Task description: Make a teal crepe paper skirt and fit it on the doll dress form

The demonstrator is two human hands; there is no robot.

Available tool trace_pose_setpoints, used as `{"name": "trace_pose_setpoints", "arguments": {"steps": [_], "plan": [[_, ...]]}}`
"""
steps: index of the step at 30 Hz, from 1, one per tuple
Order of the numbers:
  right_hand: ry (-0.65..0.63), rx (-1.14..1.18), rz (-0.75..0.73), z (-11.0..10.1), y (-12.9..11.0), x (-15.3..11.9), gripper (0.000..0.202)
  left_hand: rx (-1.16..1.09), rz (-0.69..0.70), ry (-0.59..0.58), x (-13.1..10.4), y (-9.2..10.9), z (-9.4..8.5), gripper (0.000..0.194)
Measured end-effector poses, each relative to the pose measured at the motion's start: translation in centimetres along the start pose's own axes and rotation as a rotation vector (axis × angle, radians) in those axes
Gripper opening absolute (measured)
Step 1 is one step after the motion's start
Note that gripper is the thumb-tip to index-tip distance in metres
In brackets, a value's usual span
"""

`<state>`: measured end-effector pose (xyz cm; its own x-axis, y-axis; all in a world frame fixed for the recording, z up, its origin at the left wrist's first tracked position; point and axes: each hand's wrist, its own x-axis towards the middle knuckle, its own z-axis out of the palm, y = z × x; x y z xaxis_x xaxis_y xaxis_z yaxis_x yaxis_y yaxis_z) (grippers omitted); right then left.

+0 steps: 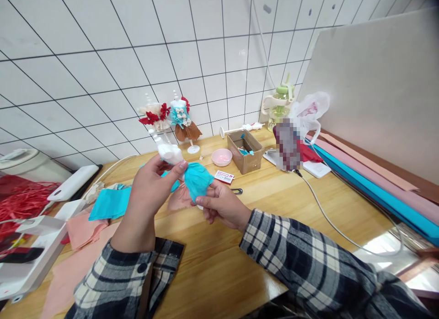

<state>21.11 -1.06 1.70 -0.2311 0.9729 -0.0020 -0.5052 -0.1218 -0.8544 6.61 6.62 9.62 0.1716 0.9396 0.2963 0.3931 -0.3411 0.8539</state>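
Observation:
My left hand is closed round a small white mannequin, tilted, with its beaded neck toward the wall. Turquoise crepe paper spreads from its waist like a skirt. The thumb and fingers of my right hand pinch the lower edge of that paper. Beneath the hands, a piece of peach paper lies on the wooden table, partly hidden. Two dressed mannequins stand behind: one in cream and red, the other in turquoise and brown.
Right of centre are a pink bowl, a cardboard box with paper scraps, and a green-lidded bottle. Folded turquoise paper and a white power strip lie left. A white cable crosses the right side.

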Motion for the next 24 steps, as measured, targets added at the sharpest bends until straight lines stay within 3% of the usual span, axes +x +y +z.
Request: {"name": "trace_pose_setpoints", "arguments": {"steps": [2, 4, 6, 8, 10, 12, 14, 18, 22, 24], "plan": [[-0.042, -0.216, 0.005, -0.5, 0.3, -0.1, 0.037, -0.108, -0.043, -0.050, 0.3, 0.0, -0.7, 0.039], [0.004, -0.555, -0.121, -1.2, 0.6, -0.2, 0.032, -0.218, -0.078, -0.071, 0.6, 0.1, -1.4, 0.039], [0.132, -0.944, -0.389, -2.1, 0.6, -0.5, 0.037, -0.300, -0.096, -0.069, 0.7, 0.2, -1.9, 0.039], [0.227, -1.219, -0.697, -2.7, 0.2, -0.7, 0.025, -0.343, -0.115, -0.081, 0.7, 0.4, -2.2, 0.042], [0.225, -1.363, -0.948, -3.0, -0.3, -0.9, 0.013, -0.346, -0.139, -0.104, 0.5, 0.7, -2.2, 0.046], [0.164, -1.470, -1.108, -2.7, -0.7, -1.0, 0.035, -0.326, -0.150, -0.148, 0.3, 1.0, -2.0, 0.049], [0.103, -1.602, -1.155, -2.0, -0.9, -1.1, 0.048, -0.293, -0.143, -0.186, 0.0, 1.3, -1.7, 0.048], [0.022, -1.814, -1.171, -0.7, -0.6, -1.0, 0.043, -0.211, -0.100, -0.198, -0.2, 1.2, -1.6, 0.044], [-0.186, -1.848, -1.304, -0.3, -0.2, -1.2, 0.032, -0.222, -0.058, -0.169, 0.1, 0.6, -1.6, 0.041], [-0.214, -1.783, -1.376, -0.6, 0.0, -1.5, 0.029, -0.269, -0.024, -0.143, 0.3, 0.3, -1.6, 0.040]]}}
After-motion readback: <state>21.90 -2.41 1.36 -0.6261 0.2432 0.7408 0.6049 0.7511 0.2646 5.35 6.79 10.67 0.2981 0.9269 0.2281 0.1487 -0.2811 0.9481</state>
